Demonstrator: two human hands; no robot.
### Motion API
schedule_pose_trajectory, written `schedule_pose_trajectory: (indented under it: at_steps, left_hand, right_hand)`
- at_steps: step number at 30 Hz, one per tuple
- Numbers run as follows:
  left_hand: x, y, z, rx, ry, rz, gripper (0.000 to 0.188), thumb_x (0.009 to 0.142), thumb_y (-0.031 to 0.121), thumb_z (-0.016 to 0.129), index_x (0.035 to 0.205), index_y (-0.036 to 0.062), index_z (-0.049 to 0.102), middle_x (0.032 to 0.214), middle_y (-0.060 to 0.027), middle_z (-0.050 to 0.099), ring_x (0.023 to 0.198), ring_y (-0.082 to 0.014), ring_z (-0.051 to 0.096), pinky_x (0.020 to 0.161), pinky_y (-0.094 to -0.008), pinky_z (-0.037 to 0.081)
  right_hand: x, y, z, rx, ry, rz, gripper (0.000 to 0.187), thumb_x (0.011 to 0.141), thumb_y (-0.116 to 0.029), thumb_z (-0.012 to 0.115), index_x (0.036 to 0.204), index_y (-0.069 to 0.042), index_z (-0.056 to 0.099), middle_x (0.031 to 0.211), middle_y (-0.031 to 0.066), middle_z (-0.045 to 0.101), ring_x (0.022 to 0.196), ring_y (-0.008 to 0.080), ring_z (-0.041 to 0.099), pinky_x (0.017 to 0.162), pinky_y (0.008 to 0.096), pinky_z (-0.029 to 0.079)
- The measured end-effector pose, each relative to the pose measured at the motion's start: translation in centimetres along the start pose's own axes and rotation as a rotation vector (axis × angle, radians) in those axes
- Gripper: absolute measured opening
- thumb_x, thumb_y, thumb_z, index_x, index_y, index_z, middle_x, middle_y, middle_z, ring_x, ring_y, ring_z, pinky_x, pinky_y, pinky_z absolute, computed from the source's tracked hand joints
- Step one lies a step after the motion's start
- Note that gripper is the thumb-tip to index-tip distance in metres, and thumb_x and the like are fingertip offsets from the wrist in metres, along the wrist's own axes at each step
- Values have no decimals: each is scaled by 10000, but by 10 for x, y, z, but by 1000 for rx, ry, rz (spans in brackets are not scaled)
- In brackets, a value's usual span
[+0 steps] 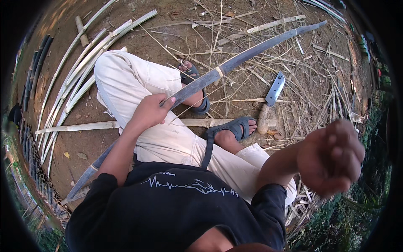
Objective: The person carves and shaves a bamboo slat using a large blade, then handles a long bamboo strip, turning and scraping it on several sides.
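My left hand (152, 110) is closed around a long split bamboo strip (247, 53), dark grey outside with a pale ring at the joint. The strip lies slantwise over my bent leg, its far end at the upper right and its near end passing under my left forearm to the lower left. Raised at the right, close to the camera, my right hand (331, 158) is curled in a fist, slightly blurred, with nothing showing in it. A knife (275, 90) with a broad blade and wooden handle (263, 119) lies on the ground beyond my sandalled foot.
Several pale bamboo strips (73, 80) lie at the left, near dark bamboo poles (38, 63). Another split length (84, 127) runs under my legs. Thin shavings (310, 92) litter the ground at the right. A short bamboo piece (82, 31) lies at the upper left.
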State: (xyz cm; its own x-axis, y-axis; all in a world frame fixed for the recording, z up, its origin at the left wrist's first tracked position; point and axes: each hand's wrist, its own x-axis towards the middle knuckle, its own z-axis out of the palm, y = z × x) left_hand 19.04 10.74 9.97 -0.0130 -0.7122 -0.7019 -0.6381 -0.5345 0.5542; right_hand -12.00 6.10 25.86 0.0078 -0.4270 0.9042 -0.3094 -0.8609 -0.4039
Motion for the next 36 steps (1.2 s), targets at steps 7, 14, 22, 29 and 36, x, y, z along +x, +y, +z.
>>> schedule_pose_trajectory:
  at_steps: [7,14,22,29,36]
  left_hand:
    - [-3,30,18,265,289,217,633,897,572,647,689,-23,579,560,-165,570,534,-275,611,533,-409,445]
    - [-37,33,0,433,428,170,638,836,582,702,726,-41,618,606,-237,599,597,-432,613,590,-481,484]
    - [-83,23,-27,1076,546,216,630,807,463,778,1135,-50,615,1095,-282,607,1063,-410,564,907,-493,464]
    - [44,121,34,608,478,555,865,836,503,735,1413,-42,390,1327,-289,462,1242,-431,456,1036,-487,401]
    - [180,163,93,559,158,428,693,872,454,683,1309,-27,441,1126,-305,631,1134,-472,590,978,-512,471]
  right_hand:
    - [-202,263,-94,-1038,-489,1303,621,854,-456,686,1292,-28,581,1200,240,641,1171,381,604,1005,440,462]
    - [-350,205,-110,-1024,-660,1825,1037,743,-271,803,1528,-80,153,1395,292,475,1295,410,494,1074,473,424]
    - [-348,195,-92,-1053,-493,1771,871,757,-164,757,1430,27,239,1290,307,552,1199,442,562,1014,493,468]
    - [-306,195,-90,-982,-300,1808,790,800,-295,702,1373,105,333,1141,303,646,1083,407,646,943,452,518]
    - [-258,223,-105,-753,-428,1740,313,809,-259,668,793,50,717,675,163,710,787,304,737,758,371,571]
